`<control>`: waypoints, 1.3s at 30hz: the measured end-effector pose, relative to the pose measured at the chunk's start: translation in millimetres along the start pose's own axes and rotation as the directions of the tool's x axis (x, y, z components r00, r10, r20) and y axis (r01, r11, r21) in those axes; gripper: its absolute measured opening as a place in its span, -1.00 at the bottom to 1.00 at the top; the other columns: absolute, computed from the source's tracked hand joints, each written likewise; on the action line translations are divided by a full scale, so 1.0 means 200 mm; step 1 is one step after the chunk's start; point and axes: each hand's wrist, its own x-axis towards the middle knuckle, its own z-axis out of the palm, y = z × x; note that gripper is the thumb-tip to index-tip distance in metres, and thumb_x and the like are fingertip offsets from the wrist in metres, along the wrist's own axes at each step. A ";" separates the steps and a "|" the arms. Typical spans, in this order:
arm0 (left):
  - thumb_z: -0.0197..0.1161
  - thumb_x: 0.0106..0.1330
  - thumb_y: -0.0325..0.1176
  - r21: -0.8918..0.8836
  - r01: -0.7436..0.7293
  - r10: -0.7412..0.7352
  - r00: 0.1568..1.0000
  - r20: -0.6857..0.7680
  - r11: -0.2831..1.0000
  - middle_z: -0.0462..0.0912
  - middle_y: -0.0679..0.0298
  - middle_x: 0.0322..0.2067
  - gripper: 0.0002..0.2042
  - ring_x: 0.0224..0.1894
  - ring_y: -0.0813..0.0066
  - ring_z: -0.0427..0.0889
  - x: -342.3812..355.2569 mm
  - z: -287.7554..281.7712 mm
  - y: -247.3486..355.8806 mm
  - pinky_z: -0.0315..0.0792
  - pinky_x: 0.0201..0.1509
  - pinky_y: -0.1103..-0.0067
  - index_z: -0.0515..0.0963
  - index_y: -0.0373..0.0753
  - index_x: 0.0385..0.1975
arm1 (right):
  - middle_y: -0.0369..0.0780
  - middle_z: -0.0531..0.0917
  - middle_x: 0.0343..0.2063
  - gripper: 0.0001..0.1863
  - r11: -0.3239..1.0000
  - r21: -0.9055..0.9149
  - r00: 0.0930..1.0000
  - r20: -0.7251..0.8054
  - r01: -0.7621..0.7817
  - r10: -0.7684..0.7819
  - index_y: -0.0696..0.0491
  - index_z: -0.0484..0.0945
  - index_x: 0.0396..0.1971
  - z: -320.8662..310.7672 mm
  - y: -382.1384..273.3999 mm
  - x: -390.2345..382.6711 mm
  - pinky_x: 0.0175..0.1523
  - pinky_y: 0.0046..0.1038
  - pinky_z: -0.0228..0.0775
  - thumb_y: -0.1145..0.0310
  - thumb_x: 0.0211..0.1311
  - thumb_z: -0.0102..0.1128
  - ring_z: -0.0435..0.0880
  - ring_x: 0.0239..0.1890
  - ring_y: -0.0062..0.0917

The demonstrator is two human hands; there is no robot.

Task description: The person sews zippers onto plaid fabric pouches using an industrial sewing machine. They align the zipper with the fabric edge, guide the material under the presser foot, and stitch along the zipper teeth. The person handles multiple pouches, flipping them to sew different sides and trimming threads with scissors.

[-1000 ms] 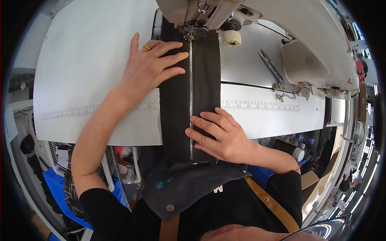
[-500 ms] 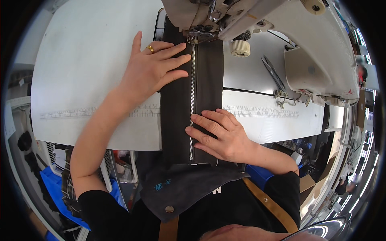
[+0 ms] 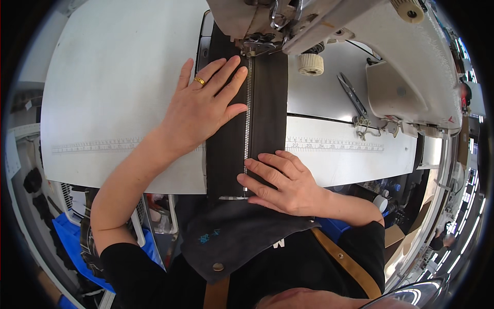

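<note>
A long strip of dark fabric (image 3: pixel 270 108) lies over the sewing table, its far part under the presser foot (image 3: pixel 250 52) of a sewing machine (image 3: pixel 360 26). Down its middle runs a metal zipper (image 3: pixel 248 110). My left hand (image 3: pixel 206 103), with a ring on one finger, lies flat and spread on the fabric left of the zipper, fingertips just short of the foot. Nearer to me, my right hand (image 3: pixel 288 183) rests on the fabric's right side with fingers stretched out, their tips on or beside the zipper. Neither hand grips the cloth.
Thread snips (image 3: pixel 352 95) lie on the table (image 3: pixel 113 103) to the right, beside a tangle of pale thread (image 3: pixel 364 127). A printed ruler (image 3: pixel 334 145) crosses the tabletop. Blue bins (image 3: pixel 74 252) stand below the left edge, and an apron (image 3: pixel 231 237) hangs at the front edge.
The fabric and zipper have moved away from me, further under the presser foot. My left hand has shifted slightly nearer to me, and my right hand has come a little nearer too.
</note>
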 end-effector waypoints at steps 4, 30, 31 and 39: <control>0.28 0.09 -0.25 -0.066 -0.045 0.042 0.998 -0.046 0.997 0.31 0.22 0.18 -0.48 0.11 0.30 0.36 0.02 0.01 -0.03 0.27 0.17 0.28 0.39 -0.24 0.09 | -0.25 0.50 -0.01 -0.51 1.000 -0.028 1.000 -0.016 0.001 -0.001 -0.08 0.55 -0.06 -0.01 0.04 0.04 0.09 -0.32 0.27 0.14 -0.08 0.33 0.43 0.01 -0.39; 0.30 0.08 -0.34 -0.084 -0.111 0.095 0.979 -0.178 0.990 0.53 0.27 0.01 -0.64 -0.02 0.42 0.51 0.03 0.02 -0.04 0.39 0.05 0.43 0.54 -0.30 -0.11 | -0.27 0.54 -0.10 -0.54 0.978 -0.172 0.976 -0.162 0.115 -0.143 0.00 0.60 -0.15 0.01 0.31 0.21 -0.13 -0.43 0.42 0.47 -0.23 0.22 0.49 -0.14 -0.42; 0.30 0.09 -0.33 -0.056 -0.094 0.083 0.981 -0.176 0.994 0.53 0.29 0.01 -0.64 -0.02 0.44 0.50 0.03 0.02 -0.03 0.35 0.09 0.40 0.54 -0.29 -0.10 | -0.28 0.54 -0.10 -0.54 0.981 -0.163 0.980 -0.154 0.101 -0.126 0.00 0.60 -0.16 0.00 0.31 0.22 -0.13 -0.43 0.41 0.47 -0.23 0.23 0.49 -0.13 -0.42; 0.25 0.13 -0.30 0.004 -0.012 0.013 0.993 -0.117 1.000 0.49 0.41 0.06 -0.65 -0.02 0.50 0.45 0.04 0.00 -0.01 -0.01 0.28 0.10 0.53 -0.21 -0.05 | -0.27 0.55 -0.10 -0.53 0.987 -0.144 0.983 -0.156 0.074 -0.097 -0.02 0.61 -0.15 -0.02 0.40 0.27 -0.12 -0.41 0.43 0.53 -0.22 0.21 0.49 -0.13 -0.37</control>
